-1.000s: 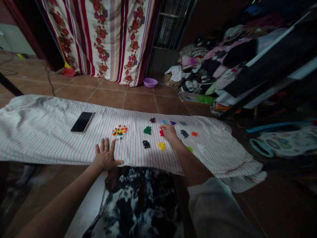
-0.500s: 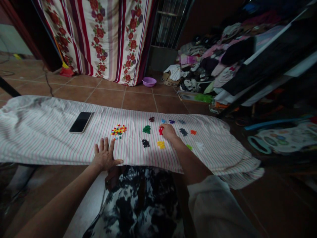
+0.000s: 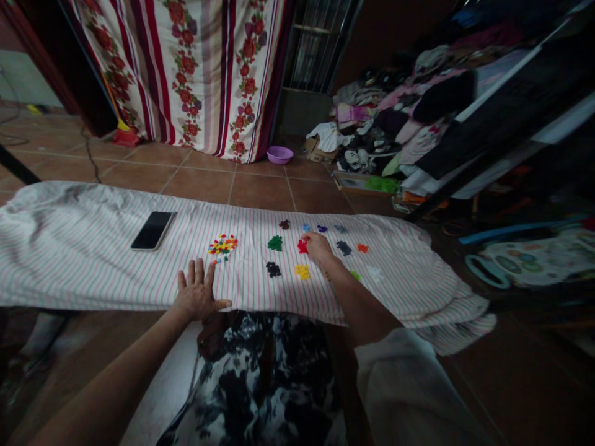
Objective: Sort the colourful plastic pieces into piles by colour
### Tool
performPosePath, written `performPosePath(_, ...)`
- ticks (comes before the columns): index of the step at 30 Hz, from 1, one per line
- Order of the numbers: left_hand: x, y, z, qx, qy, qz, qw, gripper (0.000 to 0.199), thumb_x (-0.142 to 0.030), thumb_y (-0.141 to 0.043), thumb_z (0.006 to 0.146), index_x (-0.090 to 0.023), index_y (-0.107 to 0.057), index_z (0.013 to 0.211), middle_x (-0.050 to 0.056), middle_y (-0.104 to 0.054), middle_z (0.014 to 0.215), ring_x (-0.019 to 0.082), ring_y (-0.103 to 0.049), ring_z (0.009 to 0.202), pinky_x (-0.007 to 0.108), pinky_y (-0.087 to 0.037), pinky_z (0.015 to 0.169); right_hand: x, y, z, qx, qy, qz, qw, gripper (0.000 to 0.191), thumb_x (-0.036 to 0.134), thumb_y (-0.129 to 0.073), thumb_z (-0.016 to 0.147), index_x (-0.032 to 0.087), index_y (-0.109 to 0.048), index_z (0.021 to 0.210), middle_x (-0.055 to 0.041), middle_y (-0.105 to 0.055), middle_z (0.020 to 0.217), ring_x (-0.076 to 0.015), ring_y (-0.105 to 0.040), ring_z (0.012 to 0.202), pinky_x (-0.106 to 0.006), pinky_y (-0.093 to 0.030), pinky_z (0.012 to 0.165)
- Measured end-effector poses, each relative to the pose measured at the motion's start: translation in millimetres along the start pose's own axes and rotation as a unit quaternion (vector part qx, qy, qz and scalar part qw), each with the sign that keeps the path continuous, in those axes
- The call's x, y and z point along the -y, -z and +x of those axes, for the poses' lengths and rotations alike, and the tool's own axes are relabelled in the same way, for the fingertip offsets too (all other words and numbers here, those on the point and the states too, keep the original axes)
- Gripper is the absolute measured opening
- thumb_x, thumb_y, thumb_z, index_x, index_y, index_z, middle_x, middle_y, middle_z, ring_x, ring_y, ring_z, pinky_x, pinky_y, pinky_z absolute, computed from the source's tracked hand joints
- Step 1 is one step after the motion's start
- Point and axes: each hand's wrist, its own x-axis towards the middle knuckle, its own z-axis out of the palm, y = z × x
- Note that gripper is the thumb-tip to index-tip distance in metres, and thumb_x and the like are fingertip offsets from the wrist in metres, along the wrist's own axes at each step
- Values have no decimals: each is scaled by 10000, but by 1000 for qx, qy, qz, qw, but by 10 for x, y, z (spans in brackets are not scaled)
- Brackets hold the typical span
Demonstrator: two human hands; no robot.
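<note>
My left hand [image 3: 196, 296] lies flat with its fingers spread on the striped cloth [image 3: 83, 248], just below a mixed pile of small coloured pieces [image 3: 223, 245]. At the small red pieces [image 3: 302, 246], my right hand [image 3: 320, 249] has thumb and fingers pinched together; whatever is between the fingertips is too small to see. Around it sit single-colour heaps: green pieces [image 3: 275, 243], black pieces [image 3: 273, 269], yellow pieces [image 3: 302, 271], dark grey pieces [image 3: 344, 248] and orange pieces [image 3: 362, 248]. Lime pieces [image 3: 355, 275] are partly covered by my right forearm.
A phone [image 3: 153, 231] rests on the cloth at left. Maroon pieces [image 3: 284, 224], dark blue pieces [image 3: 322, 228] and white pieces [image 3: 374, 273] form further heaps. Beyond the cloth are a purple basin [image 3: 279, 155], a floral curtain [image 3: 209, 74] and piled clothes [image 3: 362, 124].
My right hand has shifted very slightly at the red pieces, its fingertips a little off them, so more red shows. My left hand stays put.
</note>
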Motion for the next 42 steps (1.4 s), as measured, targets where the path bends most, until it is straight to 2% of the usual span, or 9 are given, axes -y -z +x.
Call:
performPosePath(8, -22, 37, -7, 7, 2, -2, 1000, 1159, -839, -390, 647, -103, -79, 1486, 249, -38, 1550, 443, -3, 1426, 635, -112, 1100, 5, 24, 1, 7, -2, 48, 999, 368, 18, -433, 685, 187, -692, 884, -61, -709, 933, -195, -656, 897, -287, -488, 816)
performPosePath(14, -35, 92, -17, 22, 2, -9, 1000, 1152, -834, -381, 653, -105, -69, 1487, 244, -14, 1550, 438, 16, 1427, 634, -110, 1098, 117, 46, -17, -33, 53, 9, 998, 357, 59, -423, 761, 183, -696, 955, -90, -687, 980, -204, -623, 940, -316, -468, 885)
performPosePath(17, -28, 102, -14, 31, 2, -14, 999, 1142, -829, -375, 662, -103, -64, 1486, 243, -7, 1551, 433, 34, 1427, 628, -86, 1102, 347, 25, -31, -47, 102, 22, 993, 350, 89, -420, 800, 182, -693, 998, -91, -673, 1012, -208, -599, 977, -322, -447, 918)
performPosePath(20, -14, 84, -3, 27, -4, -23, 999, 1149, -832, -384, 656, -111, -51, 1486, 245, -5, 1551, 435, 38, 1427, 634, -79, 1096, 686, -51, -81, -38, 152, 62, 986, 343, 104, -428, 809, 194, -693, 1007, -71, -662, 1017, -197, -589, 970, -316, -442, 915)
performPosePath(26, -2, 50, 1, 16, -6, -32, 999, 1160, -834, -394, 648, -112, -47, 1488, 249, 9, 1550, 437, 41, 1426, 631, -59, 1099, 1467, -344, -327, 43, 228, 104, 967, 287, 117, -474, 835, 197, -701, 990, -55, -641, 991, -161, -582, 937, -277, -435, 879)
performPosePath(30, -5, 50, -4, 12, -12, -36, 999, 1147, -826, -383, 661, -107, -50, 1489, 254, -5, 1549, 442, 22, 1427, 637, -62, 1093, 1848, -552, -478, 113, 260, 100, 954, 244, 176, -498, 874, 211, -697, 1012, -40, -621, 965, -138, -575, 896, -248, -433, 837)
performPosePath(35, -11, 42, -2, 3, -12, -41, 999, 1119, -816, -364, 681, -100, -69, 1490, 254, -18, 1550, 441, 17, 1427, 634, -61, 1095, 2041, -730, -528, 153, 243, 37, 957, 267, 187, -486, 881, 251, -685, 1047, -38, -606, 1023, -156, -568, 945, -261, -432, 843)
performPosePath(42, -4, 25, 9, 1, -13, -50, 999, 1147, -823, -412, 655, -117, -72, 1492, 250, -16, 1552, 429, 46, 1429, 631, -42, 1103, 2156, -798, -525, 147, 196, -34, 969, 241, 225, -500, 880, 265, -659, 1056, -52, -591, 1080, -180, -577, 975, -286, -447, 813)
